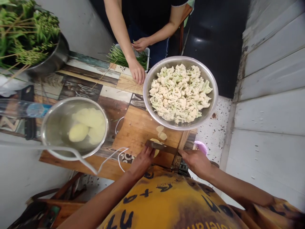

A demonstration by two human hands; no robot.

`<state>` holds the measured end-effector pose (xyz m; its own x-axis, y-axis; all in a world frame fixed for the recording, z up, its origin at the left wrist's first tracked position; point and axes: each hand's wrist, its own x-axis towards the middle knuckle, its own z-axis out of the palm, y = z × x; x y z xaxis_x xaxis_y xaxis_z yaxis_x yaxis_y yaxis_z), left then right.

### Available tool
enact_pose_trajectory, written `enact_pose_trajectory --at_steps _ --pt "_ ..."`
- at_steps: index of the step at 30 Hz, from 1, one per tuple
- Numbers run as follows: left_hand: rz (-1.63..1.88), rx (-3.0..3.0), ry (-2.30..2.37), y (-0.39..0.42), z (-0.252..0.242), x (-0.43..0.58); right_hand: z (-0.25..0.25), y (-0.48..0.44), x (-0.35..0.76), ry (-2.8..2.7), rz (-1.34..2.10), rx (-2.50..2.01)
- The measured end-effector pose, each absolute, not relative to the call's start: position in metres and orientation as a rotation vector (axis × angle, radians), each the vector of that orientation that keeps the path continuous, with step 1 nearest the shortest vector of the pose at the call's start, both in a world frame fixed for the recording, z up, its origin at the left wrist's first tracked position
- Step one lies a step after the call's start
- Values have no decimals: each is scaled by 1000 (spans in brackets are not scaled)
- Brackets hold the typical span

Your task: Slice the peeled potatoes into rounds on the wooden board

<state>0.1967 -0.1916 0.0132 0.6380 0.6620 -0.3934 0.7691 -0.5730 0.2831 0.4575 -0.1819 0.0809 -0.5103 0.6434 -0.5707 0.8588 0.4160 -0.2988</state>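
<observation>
My right hand point(196, 163) is closed round the handle of a kitchen knife point(164, 147), whose blade points left. Under the blade lies a peeled potato point(156, 153), showing on both sides of the knife. My left hand point(145, 157) holds the potato's left side, its fingers bent close to the blade's tip and partly hidden. Both rest over a wooden cutting board point(133, 127). Just beyond the knife, a few thin potato slices point(163, 136) lie on the board.
A large metal basin point(215, 95) of cauliflower florets stands beyond the board. To the left are a steel pot point(106, 127) with peeled potatoes in water, a white cable point(105, 162) and a plastic bottle point(23, 108). Opposite, another person's hands point(137, 71) work at a tray of green stalks point(119, 55).
</observation>
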Motion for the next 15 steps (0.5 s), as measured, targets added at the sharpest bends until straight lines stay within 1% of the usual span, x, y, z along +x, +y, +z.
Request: enact_pose_trajectory --at_steps 3,9,15 --pt "-327 2410 1112 -191 14 196 85 -188 464 2331 -865 1273" --pt "-288 2490 1108 -195 4 191 83 -185 465 2293 -874 1241" --pt "-245 2548 1108 -198 0 190 59 -176 449 2250 -834 1265"
